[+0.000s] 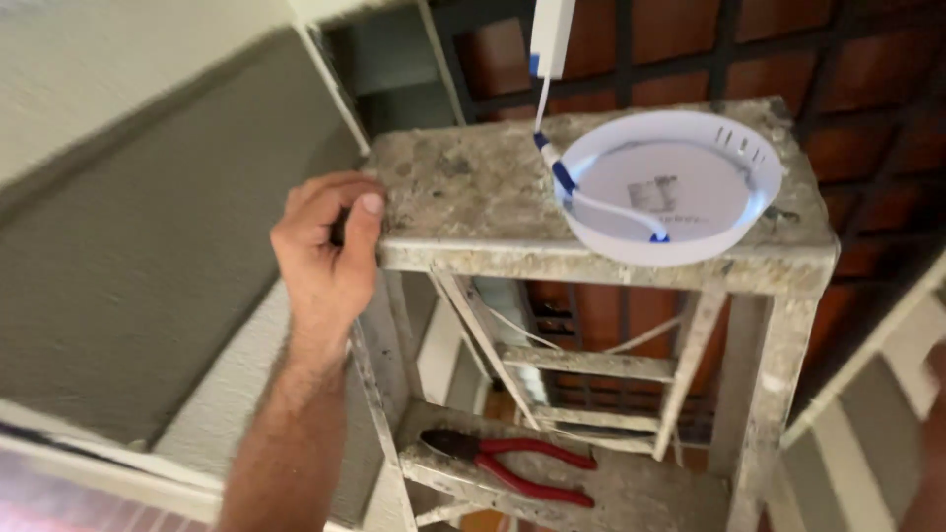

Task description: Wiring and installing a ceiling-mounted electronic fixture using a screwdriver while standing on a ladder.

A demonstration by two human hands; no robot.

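My left hand [325,251] grips the near left corner of the top platform of a paint-spattered stepladder [473,197], thumb on top and fingers curled round the edge. On the platform's right half lies a round white ceiling light [680,187], face down. A white cable with blue connectors [564,177] runs from the light up to a white box [552,34] hanging above. A blurred sliver of skin at the right edge [934,443] may be my right arm; the hand itself cannot be made out.
Red-handled pliers [522,468] lie on a lower step of the ladder. A grey and white wall [148,227] stands to the left. Red-brown floor tiles [867,99] show below and behind the ladder.
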